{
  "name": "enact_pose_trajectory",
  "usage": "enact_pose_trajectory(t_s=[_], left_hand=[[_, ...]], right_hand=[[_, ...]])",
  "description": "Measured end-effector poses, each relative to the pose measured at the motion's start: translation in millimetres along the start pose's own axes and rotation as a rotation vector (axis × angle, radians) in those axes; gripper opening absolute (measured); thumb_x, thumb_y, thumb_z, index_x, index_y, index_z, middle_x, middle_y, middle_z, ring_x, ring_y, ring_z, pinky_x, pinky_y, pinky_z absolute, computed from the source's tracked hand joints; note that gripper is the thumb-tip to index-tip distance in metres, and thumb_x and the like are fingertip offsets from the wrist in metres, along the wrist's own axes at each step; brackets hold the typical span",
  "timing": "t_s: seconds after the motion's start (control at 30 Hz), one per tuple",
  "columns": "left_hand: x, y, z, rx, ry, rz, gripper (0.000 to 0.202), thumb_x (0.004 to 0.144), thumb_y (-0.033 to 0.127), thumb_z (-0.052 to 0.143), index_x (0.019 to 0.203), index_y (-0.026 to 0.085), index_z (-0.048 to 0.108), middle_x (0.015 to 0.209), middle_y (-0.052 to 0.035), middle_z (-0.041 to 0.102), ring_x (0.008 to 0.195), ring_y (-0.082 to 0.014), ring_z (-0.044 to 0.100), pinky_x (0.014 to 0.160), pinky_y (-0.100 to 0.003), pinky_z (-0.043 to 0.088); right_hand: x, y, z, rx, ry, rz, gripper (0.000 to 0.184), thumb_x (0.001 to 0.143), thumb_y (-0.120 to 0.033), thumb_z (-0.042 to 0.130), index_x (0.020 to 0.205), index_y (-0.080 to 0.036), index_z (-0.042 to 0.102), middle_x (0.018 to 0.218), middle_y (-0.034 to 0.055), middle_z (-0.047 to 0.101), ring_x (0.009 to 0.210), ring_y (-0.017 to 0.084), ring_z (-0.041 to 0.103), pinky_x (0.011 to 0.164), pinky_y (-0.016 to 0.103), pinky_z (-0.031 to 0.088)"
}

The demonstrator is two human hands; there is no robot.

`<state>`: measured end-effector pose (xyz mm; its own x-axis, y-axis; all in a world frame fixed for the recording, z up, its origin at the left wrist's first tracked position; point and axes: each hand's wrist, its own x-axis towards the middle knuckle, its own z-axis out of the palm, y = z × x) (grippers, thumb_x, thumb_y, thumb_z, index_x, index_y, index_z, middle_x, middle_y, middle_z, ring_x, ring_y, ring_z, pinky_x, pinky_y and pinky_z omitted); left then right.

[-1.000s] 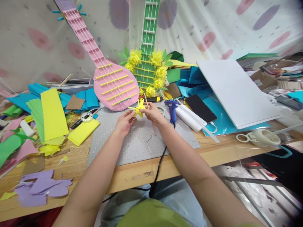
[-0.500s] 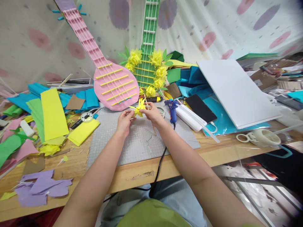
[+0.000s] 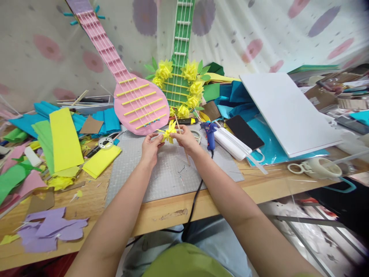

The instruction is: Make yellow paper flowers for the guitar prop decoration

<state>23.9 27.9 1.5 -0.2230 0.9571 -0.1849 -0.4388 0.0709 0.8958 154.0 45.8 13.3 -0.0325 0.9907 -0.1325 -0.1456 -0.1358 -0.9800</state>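
Observation:
Between my hands, above the grey cutting mat (image 3: 161, 181), is a small yellow paper flower (image 3: 169, 133) with pointed petals. My left hand (image 3: 150, 149) pinches its left side. From the right, my right hand (image 3: 186, 138) grips the flower with its fingertips and also keeps a thin wooden stick (image 3: 188, 158) slanting through its fingers. Just beyond stand a pink paper lute (image 3: 141, 104) with yellow strips and a green paper instrument (image 3: 180, 82) trimmed with yellow flowers. A blue glue gun (image 3: 210, 136) lies right of my right hand.
Left of the mat lie yellow crepe paper (image 3: 65, 140), a tape roll (image 3: 105, 142) and purple scraps (image 3: 54, 229). On the right are a white power strip (image 3: 230, 142), a black phone (image 3: 244, 132), a white board (image 3: 291, 115) and a cup (image 3: 325, 168). A black cord (image 3: 195, 202) hangs over the table edge.
My left fingers have shifted slightly at the flower's left petals, and the flower has turned a little. My right hand and the stick stay nearly in place.

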Motion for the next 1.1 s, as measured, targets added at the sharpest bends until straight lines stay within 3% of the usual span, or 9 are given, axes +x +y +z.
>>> enact_pose_trajectory(t_s=[0.13, 0.23, 0.6, 0.77, 0.87, 0.97, 1.03, 1.1], left_hand=[[-1.0, 2.1, -1.7, 0.016, -0.056, -0.088, 0.028, 0.065, 0.021, 0.070, 0.086, 0.015, 0.054, 0.076, -0.0022, 0.065, 0.064, -0.0104, 0.062, 0.070, -0.028, 0.050], [-3.6, 3.6, -3.0, 0.051, -0.114, -0.141, 0.037, 0.062, 0.016, 0.072, 0.094, 0.014, 0.053, 0.074, -0.0040, 0.066, 0.064, -0.0121, 0.063, 0.073, -0.030, 0.050], [-4.0, 2.9, -2.9, 0.041, -0.074, -0.115, 0.035, 0.061, 0.011, 0.071, 0.092, 0.014, 0.054, 0.076, -0.0061, 0.067, 0.067, -0.0143, 0.065, 0.071, -0.030, 0.051], [-3.4, 2.1, -2.7, 0.069, -0.042, -0.139, 0.034, 0.060, 0.011, 0.072, 0.091, 0.012, 0.056, 0.073, -0.0070, 0.067, 0.063, -0.0144, 0.065, 0.070, -0.030, 0.051], [-1.6, 2.1, -4.2, 0.059, 0.027, -0.115, 0.031, 0.062, 0.010, 0.071, 0.089, 0.013, 0.056, 0.073, -0.0057, 0.067, 0.064, -0.0139, 0.065, 0.067, -0.028, 0.052], [-0.4, 3.5, -5.1, 0.014, 0.111, -0.097, 0.030, 0.063, 0.009, 0.070, 0.087, 0.014, 0.054, 0.074, -0.0047, 0.066, 0.064, -0.0136, 0.065, 0.066, -0.027, 0.052], [-0.6, 5.2, -5.0, -0.012, 0.145, -0.106, 0.029, 0.064, 0.008, 0.069, 0.087, 0.015, 0.052, 0.074, -0.0047, 0.066, 0.063, -0.0136, 0.065, 0.065, -0.028, 0.051], [-1.3, 7.4, -4.9, -0.035, 0.146, -0.113, 0.028, 0.065, 0.007, 0.066, 0.088, 0.014, 0.052, 0.073, -0.0043, 0.066, 0.063, -0.0128, 0.064, 0.065, -0.027, 0.051]], right_hand=[[-0.2, -0.8, -1.6, 0.002, 0.023, 0.005, 0.046, 0.055, -0.027, 0.073, 0.090, -0.020, 0.044, 0.059, -0.0094, 0.042, 0.039, 0.001, 0.027, 0.036, 0.017, 0.014], [0.7, -0.8, -3.4, 0.013, 0.058, 0.012, 0.045, 0.057, -0.028, 0.073, 0.089, -0.020, 0.043, 0.056, -0.0105, 0.039, 0.037, 0.001, 0.024, 0.036, 0.017, 0.013], [1.6, 0.1, -4.5, -0.035, 0.093, 0.035, 0.044, 0.060, -0.032, 0.071, 0.091, -0.020, 0.042, 0.057, -0.0102, 0.039, 0.037, 0.001, 0.024, 0.037, 0.018, 0.014], [4.9, 4.0, -5.1, -0.120, 0.093, 0.018, 0.045, 0.062, -0.040, 0.070, 0.092, -0.020, 0.042, 0.063, -0.0069, 0.045, 0.043, 0.003, 0.031, 0.041, 0.018, 0.021], [5.5, 3.6, -7.4, -0.290, 0.203, -0.049, 0.040, 0.071, -0.050, 0.059, 0.090, -0.019, 0.043, 0.074, -0.0002, 0.052, 0.059, 0.009, 0.047, 0.052, 0.021, 0.032], [-2.3, -1.1, -6.0, -0.605, 0.319, -0.172, 0.033, 0.085, -0.051, 0.038, 0.090, -0.019, 0.045, 0.085, 0.0053, 0.057, 0.077, 0.016, 0.054, 0.064, 0.025, 0.034], [-11.5, -4.5, -0.7, -0.824, 0.186, -0.271, 0.034, 0.091, -0.045, 0.026, 0.089, -0.020, 0.049, 0.084, 0.0055, 0.059, 0.077, 0.017, 0.055, 0.066, 0.027, 0.033], [-20.8, -6.3, 6.9, -1.003, -0.010, -0.350, 0.034, 0.092, -0.042, 0.027, 0.086, -0.020, 0.053, 0.086, 0.0061, 0.061, 0.079, 0.018, 0.056, 0.066, 0.027, 0.033]])
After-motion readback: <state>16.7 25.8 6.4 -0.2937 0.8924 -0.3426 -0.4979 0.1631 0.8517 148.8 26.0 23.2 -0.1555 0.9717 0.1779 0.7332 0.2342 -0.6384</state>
